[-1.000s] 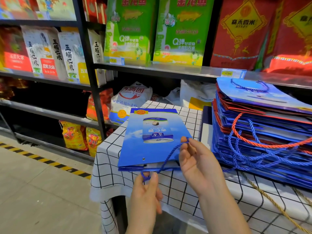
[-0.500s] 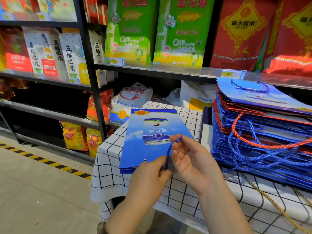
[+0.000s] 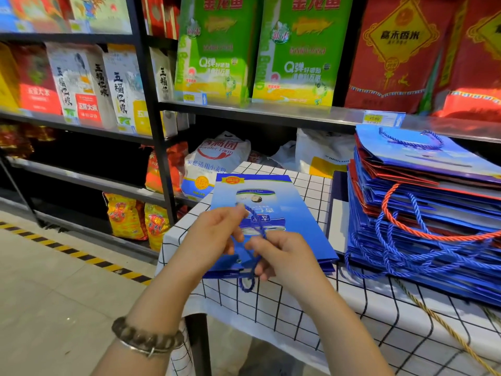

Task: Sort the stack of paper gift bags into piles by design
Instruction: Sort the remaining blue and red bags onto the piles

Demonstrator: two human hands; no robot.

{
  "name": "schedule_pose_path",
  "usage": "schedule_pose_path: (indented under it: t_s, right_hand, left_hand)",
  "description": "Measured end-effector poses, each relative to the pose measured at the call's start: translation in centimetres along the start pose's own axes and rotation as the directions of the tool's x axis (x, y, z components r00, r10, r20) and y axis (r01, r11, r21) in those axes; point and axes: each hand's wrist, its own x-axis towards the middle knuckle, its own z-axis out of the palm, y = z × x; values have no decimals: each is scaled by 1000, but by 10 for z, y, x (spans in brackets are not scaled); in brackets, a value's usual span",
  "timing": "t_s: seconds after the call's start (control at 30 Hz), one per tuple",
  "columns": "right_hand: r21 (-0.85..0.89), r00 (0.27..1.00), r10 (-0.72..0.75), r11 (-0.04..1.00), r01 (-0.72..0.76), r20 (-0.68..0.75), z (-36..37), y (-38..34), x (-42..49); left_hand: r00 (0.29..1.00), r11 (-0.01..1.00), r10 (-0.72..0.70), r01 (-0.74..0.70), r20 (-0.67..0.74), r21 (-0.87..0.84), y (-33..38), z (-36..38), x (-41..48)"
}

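Left hand point(image 3: 217, 237), right hand point(image 3: 282, 256) — both pinching blue cord handle point(image 3: 253, 216)
Blue gift bag point(image 3: 301, 221) flat on checked tablecloth point(image 3: 271, 308) — bag stack point(image 3: 433, 202) just beside.

A grocery shop: black metal shelving point(image 3: 151, 109) carries big green printed rice bags point(image 3: 214, 50) and red printed rice bags point(image 3: 393, 55), with yellow price tags point(image 3: 374, 118) clipped along the shelf edges.

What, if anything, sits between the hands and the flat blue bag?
Nothing visible. The left hand and right hand both pinch the bag's cord, right over the bag, which lies flat on the checked cloth. The stack sits off to its right, not in the way.
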Motion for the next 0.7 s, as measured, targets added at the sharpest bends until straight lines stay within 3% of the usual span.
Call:
schedule_pose_path:
  t_s: [0.07, 0.17, 0.33, 0.37, 0.43, 0.53, 0.7]
  right_hand:
    - [23, 999, -29, 999, 30, -32, -1, -6, 7]
    - [-25, 994, -90, 996, 89, -60, 4, -10, 19]
    - [25, 993, -91, 995, 93, -71, 7, -6, 25]
    - [1, 992, -94, 995, 95, -88, 4, -3, 24]
    - [-206, 981, -143, 972, 115, -130, -3, 8, 22]
    - [-562, 958, -282, 802, 202, -57, -13, 21, 14]
    - [-798, 912, -359, 482, 362, 197, -16, 30, 9]
  left_hand:
    - [994, 990, -15, 0, 106, 141, -6, -5, -4]
    - [980, 978, -22, -19, 197, 207, -7, -7, -7]
    - [998, 978, -44, 33, 51, 205, -11, -15, 0]
    - [998, 978, -62, 59, 10, 199, -15, -16, 1]
    - [995, 974, -80, 92, -67, 207, -22, -18, 3]
    - [992, 967, -72, 94, -103, 235, -30, -15, 5]
    - [990, 958, -28, 66, -138, 280, -36, -9, 7]
